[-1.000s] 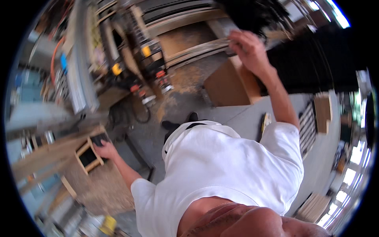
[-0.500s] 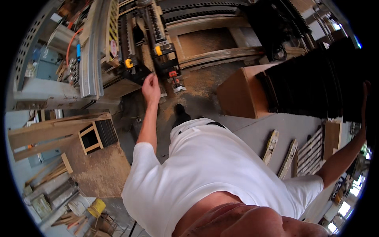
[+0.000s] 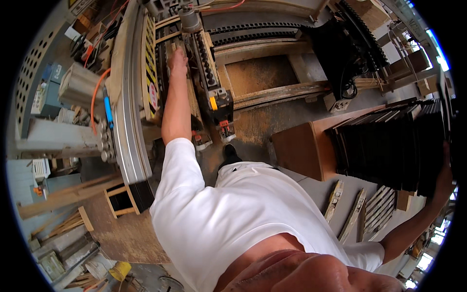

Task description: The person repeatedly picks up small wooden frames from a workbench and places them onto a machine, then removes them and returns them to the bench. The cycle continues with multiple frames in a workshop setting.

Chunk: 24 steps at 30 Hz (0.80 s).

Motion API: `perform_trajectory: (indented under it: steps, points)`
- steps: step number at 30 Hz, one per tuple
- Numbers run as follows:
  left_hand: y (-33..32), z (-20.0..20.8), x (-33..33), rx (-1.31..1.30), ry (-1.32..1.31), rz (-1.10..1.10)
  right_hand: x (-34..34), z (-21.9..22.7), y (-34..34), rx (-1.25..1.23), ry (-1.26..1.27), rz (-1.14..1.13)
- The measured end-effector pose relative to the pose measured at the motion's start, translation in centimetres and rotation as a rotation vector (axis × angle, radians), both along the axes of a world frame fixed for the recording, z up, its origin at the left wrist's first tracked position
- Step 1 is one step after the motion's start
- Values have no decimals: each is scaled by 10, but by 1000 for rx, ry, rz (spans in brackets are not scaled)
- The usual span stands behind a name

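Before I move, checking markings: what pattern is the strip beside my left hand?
The strip has yellow and black stripes; head view.

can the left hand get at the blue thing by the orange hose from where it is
Probably not directly: the striped strip and silver rail lie between the left hand and the blue thing.

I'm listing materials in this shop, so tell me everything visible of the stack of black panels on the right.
The stack of black panels is a thick pile of thin, flat sheets with uneven edges, some catching light toward the picture's top. It appears to rest on a brown, box-like base. The right hand is at its right side; whether it touches the stack is unclear. The material cannot be told.
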<state>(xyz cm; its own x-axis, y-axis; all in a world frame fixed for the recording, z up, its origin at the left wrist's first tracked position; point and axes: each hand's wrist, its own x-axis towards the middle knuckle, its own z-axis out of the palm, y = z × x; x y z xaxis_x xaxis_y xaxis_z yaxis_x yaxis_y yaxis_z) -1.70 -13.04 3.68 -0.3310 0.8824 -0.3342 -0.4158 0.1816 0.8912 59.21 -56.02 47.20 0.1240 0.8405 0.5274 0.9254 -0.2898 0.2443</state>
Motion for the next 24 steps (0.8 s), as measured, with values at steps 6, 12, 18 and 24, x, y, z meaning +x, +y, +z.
perform_trajectory:
  steps: [6, 12, 18, 24]
  points:
    - [109, -41, -24, 82, -263, 183, -153, -66, 74, -33, 202, 375]
    - [121, -45, -27, 144, -534, 284, -210, -130, 144, -174, 309, 693]
    - [0, -51, -3, 210, -484, 159, -264, -234, 239, -192, 547, 964]
    - [-228, -47, 37, 133, -511, 157, -375, -344, 332, -241, 546, 1291]
